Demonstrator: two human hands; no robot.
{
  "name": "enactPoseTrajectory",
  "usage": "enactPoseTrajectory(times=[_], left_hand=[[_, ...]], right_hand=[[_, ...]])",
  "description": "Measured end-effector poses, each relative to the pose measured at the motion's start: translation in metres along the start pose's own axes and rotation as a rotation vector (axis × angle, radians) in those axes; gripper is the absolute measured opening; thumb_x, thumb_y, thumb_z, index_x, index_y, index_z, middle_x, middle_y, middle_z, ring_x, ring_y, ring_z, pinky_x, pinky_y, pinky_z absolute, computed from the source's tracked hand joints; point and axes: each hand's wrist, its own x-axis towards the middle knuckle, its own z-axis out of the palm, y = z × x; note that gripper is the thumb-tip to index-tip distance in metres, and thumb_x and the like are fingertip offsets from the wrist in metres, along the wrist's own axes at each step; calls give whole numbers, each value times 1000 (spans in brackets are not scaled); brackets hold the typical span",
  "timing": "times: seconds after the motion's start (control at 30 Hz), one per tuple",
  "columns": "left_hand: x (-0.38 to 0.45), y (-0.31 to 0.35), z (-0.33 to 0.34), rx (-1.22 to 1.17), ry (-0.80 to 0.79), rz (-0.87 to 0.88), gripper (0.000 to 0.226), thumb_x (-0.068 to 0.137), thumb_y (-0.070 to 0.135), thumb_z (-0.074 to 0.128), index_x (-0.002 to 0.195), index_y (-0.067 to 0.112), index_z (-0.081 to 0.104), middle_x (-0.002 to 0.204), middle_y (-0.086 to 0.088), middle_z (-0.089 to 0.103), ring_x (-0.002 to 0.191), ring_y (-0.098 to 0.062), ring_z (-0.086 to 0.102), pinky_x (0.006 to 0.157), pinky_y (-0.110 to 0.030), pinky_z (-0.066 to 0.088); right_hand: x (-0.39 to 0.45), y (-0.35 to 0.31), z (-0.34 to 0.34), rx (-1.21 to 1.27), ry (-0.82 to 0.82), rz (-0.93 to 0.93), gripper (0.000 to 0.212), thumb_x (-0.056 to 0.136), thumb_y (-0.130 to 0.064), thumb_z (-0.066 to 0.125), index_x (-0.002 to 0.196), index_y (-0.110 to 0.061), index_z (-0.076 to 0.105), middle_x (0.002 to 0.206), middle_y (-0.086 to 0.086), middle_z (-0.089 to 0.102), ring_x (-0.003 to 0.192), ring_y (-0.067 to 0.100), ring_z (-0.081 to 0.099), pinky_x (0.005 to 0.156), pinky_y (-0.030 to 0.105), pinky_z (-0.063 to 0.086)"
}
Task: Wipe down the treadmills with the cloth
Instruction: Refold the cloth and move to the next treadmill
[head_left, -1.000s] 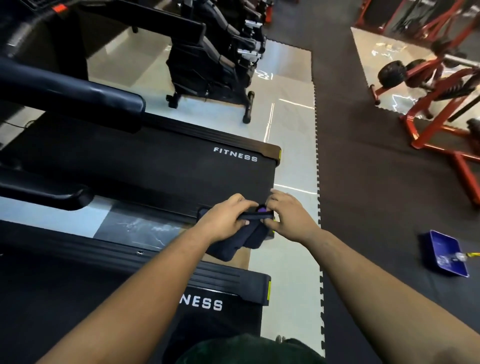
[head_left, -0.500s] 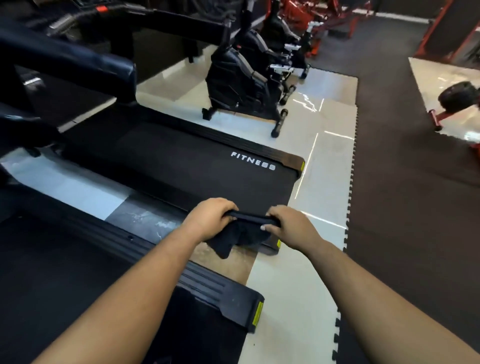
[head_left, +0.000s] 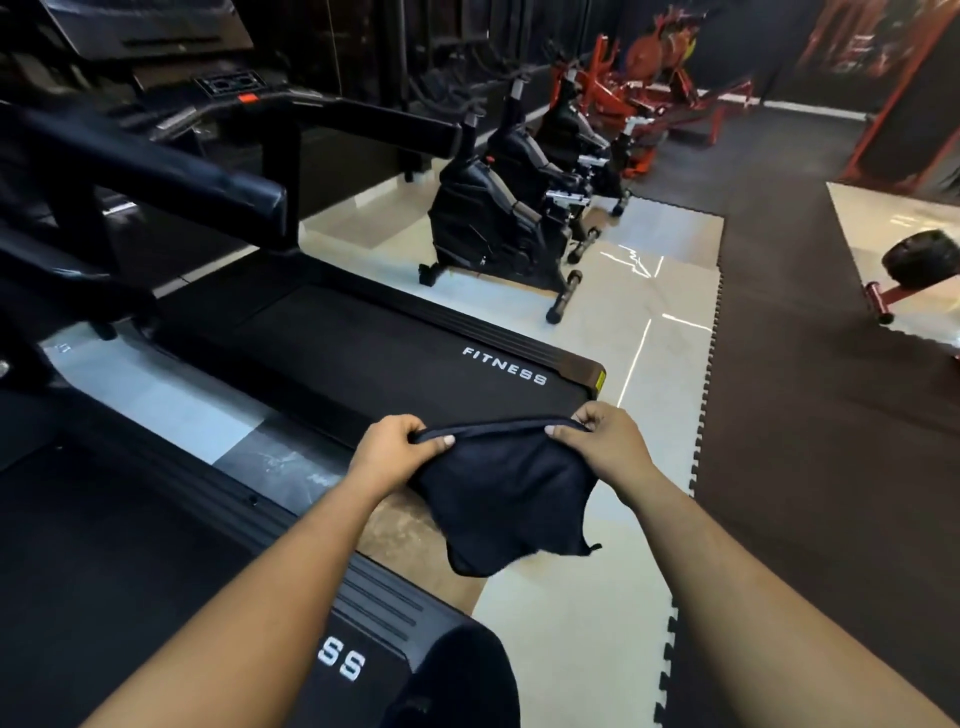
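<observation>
A dark navy cloth (head_left: 506, 499) hangs spread between both hands, held by its top edge in the air. My left hand (head_left: 395, 449) pinches its left corner and my right hand (head_left: 605, 444) pinches its right corner. Behind the cloth lies a black treadmill (head_left: 374, 353) with FITNESS printed on its belt, its rear end just beyond my hands. A second black treadmill (head_left: 156, 561) runs under my left arm at the lower left, its rear end cap near my knee.
Black treadmill handrails (head_left: 156, 176) cross the upper left. Black exercise bikes (head_left: 498, 223) stand on the pale floor behind the far treadmill. Red weight machines (head_left: 665, 78) fill the back. Dark rubber mats (head_left: 805, 415) cover the floor to the right.
The bunched cloth has been pulled open: my hands moved apart and it now hangs spread out. The view lifted, showing more of the room's back.
</observation>
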Motion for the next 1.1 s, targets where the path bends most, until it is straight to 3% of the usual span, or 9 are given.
enactPoseTrajectory(times=[0.27, 0.4, 0.5, 0.63, 0.73, 0.8, 0.9, 1.03, 1.1], left_hand=[[27, 19, 42, -717, 13, -156, 20, 95, 22, 70, 86, 4, 74, 72, -4, 67, 68, -19, 57, 60, -33, 44], [53, 26, 57, -602, 22, -83, 14, 98, 17, 66, 93, 16, 79, 78, 3, 76, 68, -7, 64, 59, -27, 51], [63, 32, 61, -361, 77, 12, 13, 95, 22, 68, 101, 23, 79, 83, 11, 77, 73, 2, 67, 68, -28, 52], [82, 49, 51, -251, 67, 25, 32, 81, 38, 76, 113, 36, 73, 89, 16, 77, 86, 2, 70, 79, -29, 56], [100, 62, 52, -207, 115, 33, 37, 76, 34, 83, 111, 35, 72, 92, 18, 76, 90, 2, 70, 80, -27, 55], [112, 69, 55, -151, 240, 3, 29, 81, 27, 78, 109, 32, 74, 95, 15, 77, 92, -3, 71, 82, -30, 56], [126, 87, 56, -197, 320, -62, 35, 82, 20, 62, 113, 31, 75, 102, 16, 77, 96, -3, 71, 88, -32, 56], [145, 109, 58, -149, 379, -99, 43, 81, 23, 54, 118, 30, 74, 111, 17, 75, 106, -1, 68, 99, -35, 53], [148, 118, 52, -91, 381, -113, 41, 87, 19, 56, 125, 30, 70, 119, 15, 73, 113, -3, 65, 104, -34, 50]], right_hand=[[38, -14, 51, 335, -113, 135, 17, 85, -17, 83, 85, -10, 67, 70, 2, 70, 62, 14, 62, 54, 24, 48], [69, -30, 80, 343, -160, 118, 15, 89, -15, 79, 86, -6, 68, 74, 13, 74, 65, 19, 68, 57, 35, 58], [79, -39, 91, 329, -190, 85, 14, 92, -17, 76, 89, -3, 73, 74, 8, 74, 65, 12, 68, 53, 30, 57], [109, -51, 88, 405, -330, 113, 23, 99, -24, 66, 89, -7, 77, 81, 7, 75, 75, 17, 69, 74, 39, 63], [141, -54, 83, 441, -424, 87, 24, 99, -22, 63, 92, -5, 78, 77, -1, 73, 72, 12, 64, 72, 28, 53], [162, -54, 77, 394, -483, -5, 21, 100, -18, 61, 96, -10, 80, 85, -4, 75, 80, 9, 65, 75, 21, 50], [208, -41, 66, 125, -425, -354, 11, 97, -19, 67, 104, -22, 75, 108, -6, 69, 102, 4, 62, 98, 31, 50], [267, -33, 44, -77, -512, -603, 66, 90, -41, 74, 148, -41, 41, 146, -10, 40, 133, 11, 43, 109, 34, 41], [284, -34, 38, -192, -559, -777, 67, 92, -44, 72, 150, -43, 40, 151, -7, 39, 140, 14, 38, 115, 40, 37]])
